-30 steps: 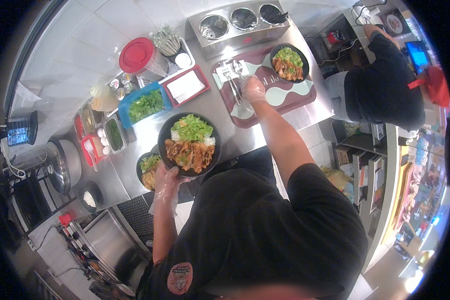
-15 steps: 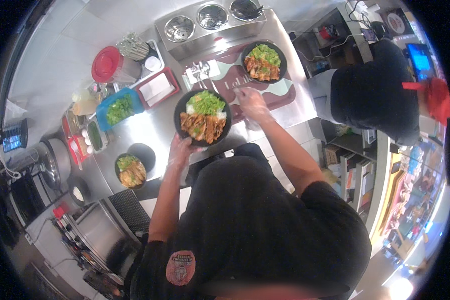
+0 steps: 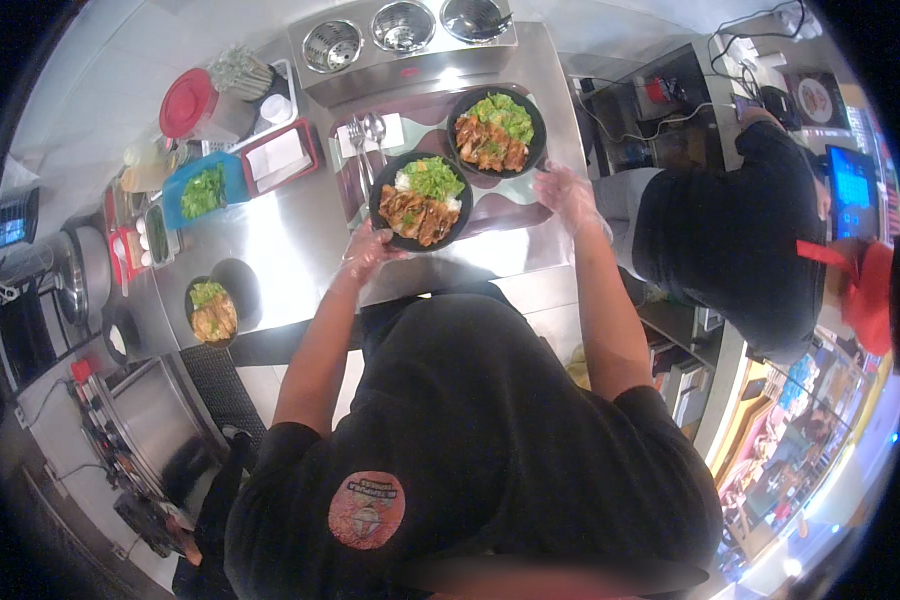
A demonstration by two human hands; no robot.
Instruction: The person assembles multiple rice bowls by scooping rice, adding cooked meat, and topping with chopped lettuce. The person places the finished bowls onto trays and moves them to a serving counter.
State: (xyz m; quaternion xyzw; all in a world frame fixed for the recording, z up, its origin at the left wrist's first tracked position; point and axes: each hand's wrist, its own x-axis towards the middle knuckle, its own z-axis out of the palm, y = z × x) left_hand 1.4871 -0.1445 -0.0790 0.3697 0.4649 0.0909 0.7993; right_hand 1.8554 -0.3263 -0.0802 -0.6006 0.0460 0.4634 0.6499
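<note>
Since the earlier frames the black bowl of rice, lettuce and glazed meat (image 3: 420, 200) has travelled from over the bare steel counter up onto the dark red tray (image 3: 490, 215), where it now sits just beside a second filled black bowl (image 3: 496, 131), the two rims close together. The left hand (image 3: 368, 252), in a clear plastic glove, reaches forward with the arm nearly straight and the forearm angled up from the lower left; its fingers curl around the near left rim of the bowl, holding it at the edge. The right hand (image 3: 568, 194), also gloved, has left the tray's cutlery area and now hovers off to the right of both bowls, palm down, fingers spread loosely and holding nothing, the elbow bent and the forearm running down the right side. A fork and spoon on a white napkin (image 3: 367, 135) lie at the tray's far left corner. On the steel counter (image 3: 270, 250) to the left, well apart, stands a third bowl of food (image 3: 211, 312), with a blue container of greens (image 3: 203, 190) beyond it. Another person in a black shirt (image 3: 740, 235) stands to the right
</note>
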